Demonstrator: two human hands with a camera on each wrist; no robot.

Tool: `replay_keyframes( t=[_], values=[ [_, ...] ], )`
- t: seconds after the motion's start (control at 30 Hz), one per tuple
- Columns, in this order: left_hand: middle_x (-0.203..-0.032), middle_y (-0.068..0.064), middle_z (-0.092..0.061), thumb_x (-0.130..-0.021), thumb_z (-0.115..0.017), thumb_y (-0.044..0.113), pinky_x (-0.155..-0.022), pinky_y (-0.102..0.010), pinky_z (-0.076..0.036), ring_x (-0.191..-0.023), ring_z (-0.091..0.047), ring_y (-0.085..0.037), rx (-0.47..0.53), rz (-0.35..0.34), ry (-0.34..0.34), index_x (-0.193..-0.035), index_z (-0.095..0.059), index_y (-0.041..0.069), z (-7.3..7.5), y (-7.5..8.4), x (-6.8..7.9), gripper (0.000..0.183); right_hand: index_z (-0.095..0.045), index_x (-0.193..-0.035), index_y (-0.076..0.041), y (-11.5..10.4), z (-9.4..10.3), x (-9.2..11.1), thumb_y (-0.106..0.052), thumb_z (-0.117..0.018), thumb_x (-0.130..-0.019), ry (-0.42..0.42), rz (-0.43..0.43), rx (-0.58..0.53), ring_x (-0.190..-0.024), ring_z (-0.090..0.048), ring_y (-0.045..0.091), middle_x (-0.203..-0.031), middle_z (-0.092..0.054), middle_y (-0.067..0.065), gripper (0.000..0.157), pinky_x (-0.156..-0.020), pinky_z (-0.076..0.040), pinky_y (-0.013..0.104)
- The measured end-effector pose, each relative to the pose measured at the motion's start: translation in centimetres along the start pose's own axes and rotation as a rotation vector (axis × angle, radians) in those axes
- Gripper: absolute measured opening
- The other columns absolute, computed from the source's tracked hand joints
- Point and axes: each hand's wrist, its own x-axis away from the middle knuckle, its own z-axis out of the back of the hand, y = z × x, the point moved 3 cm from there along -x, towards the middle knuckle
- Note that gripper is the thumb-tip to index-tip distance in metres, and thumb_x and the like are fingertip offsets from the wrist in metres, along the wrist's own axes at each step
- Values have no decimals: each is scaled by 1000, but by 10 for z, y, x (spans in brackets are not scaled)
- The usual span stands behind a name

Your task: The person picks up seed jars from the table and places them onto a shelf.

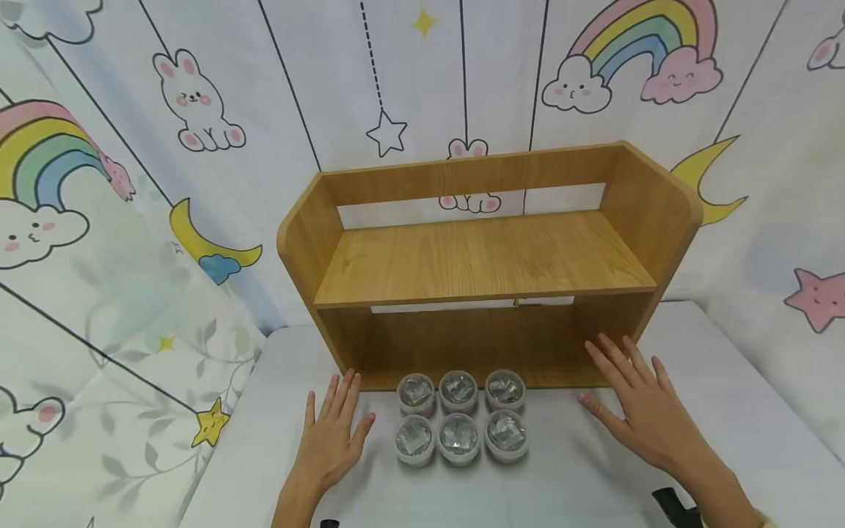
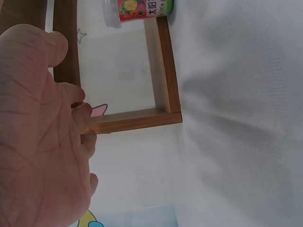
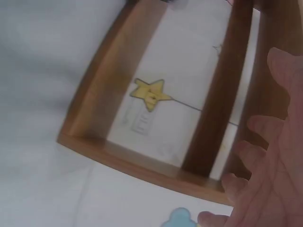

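Small round plastic jars point(image 1: 458, 434) with clear lids stand upright on the white-covered table, in two rows of three, before a wooden two-tier shelf point(image 1: 485, 257). Silvery packets show through the lids. My left hand point(image 1: 328, 447) is spread flat to the left of the jars, fingertips right at the shelf's lower left front corner. To their right, my right hand point(image 1: 643, 411) is spread over the table, its fingertips overlapping the shelf's lower right side in the head view. Neither hand holds anything. A jar point(image 2: 135, 9) with a red and green printed label shows in the left wrist view.
The shelf's back is partly cut out, with a curtain point(image 1: 422, 81) printed with rabbits, stars and rainbows behind it. White cloth covers the table point(image 1: 561, 477). A black strap or cord piece point(image 1: 675, 507) lies by the right wrist.
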Motion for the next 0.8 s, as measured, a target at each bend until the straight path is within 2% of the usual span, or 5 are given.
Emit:
replay_keyframes(
  t=[0.23,0.47,0.8],
  values=[
    [-161,-8,-25,-102,-43,49,-114,-63,-5,-147,-20,-34,-6,-3,-10,-156,-27,9,2,2,-1,70,-17,-159,-23,-8,30,-7,-53,-62,-92,40,-9,30,-149,0,35,-164,-12,11,87,-113,11,59],
    [-161,-9,-25,-101,-48,45,-114,-62,-3,-148,-14,-30,4,5,-24,-156,-26,8,4,5,-2,70,-19,-159,-21,-13,51,-9,-48,-66,-90,96,10,22,-149,-2,37,-164,-10,7,88,-113,10,60],
    [-160,-10,-25,-101,-46,47,-113,-64,-6,-146,-21,-34,-4,1,-32,-155,-30,6,6,6,0,69,-22,-158,-17,-16,74,-15,-52,-65,-89,136,2,31,-148,-2,40,-164,-10,9,89,-113,7,62]
  ],
)
